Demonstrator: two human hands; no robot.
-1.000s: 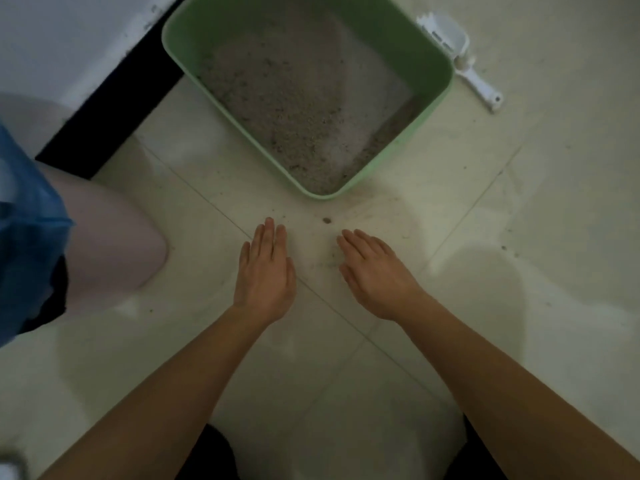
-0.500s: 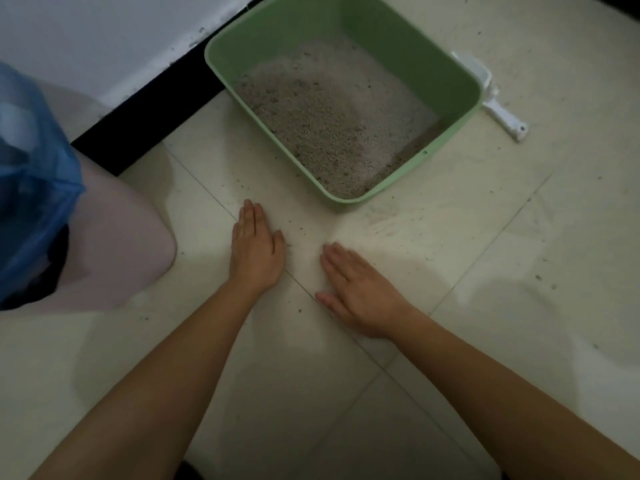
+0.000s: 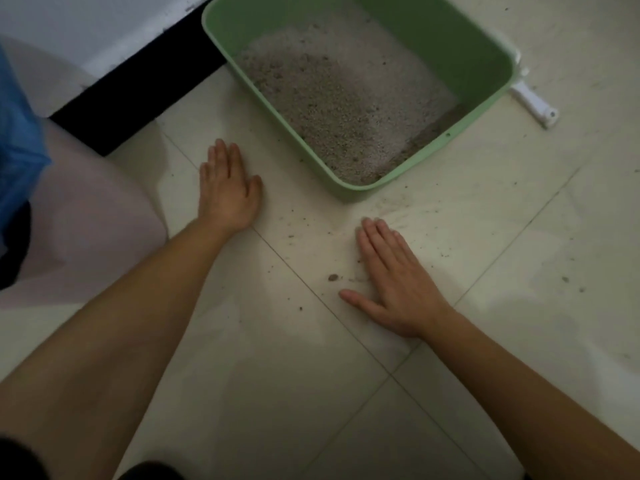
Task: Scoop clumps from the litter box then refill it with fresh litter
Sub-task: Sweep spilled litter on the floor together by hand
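Observation:
A green litter box stands on the tiled floor at the upper middle, holding grey litter with darker patches. A white scoop lies on the floor just past the box's right corner, its head mostly hidden behind the rim. My left hand lies flat on the tiles to the left of the box's near corner, fingers straight. My right hand presses flat on the floor below that corner, thumb spread. Both hands hold nothing. A small dark clump sits on the floor by my right thumb.
Scattered litter grains dot the tiles around the box. A blue plastic bag hangs at the left edge beside a pale rounded knee. A white wall with black baseboard runs along the upper left.
The view has shifted, so the box sits further right. My hands have spread apart on the floor, the left going left and the right sliding down and to the right.

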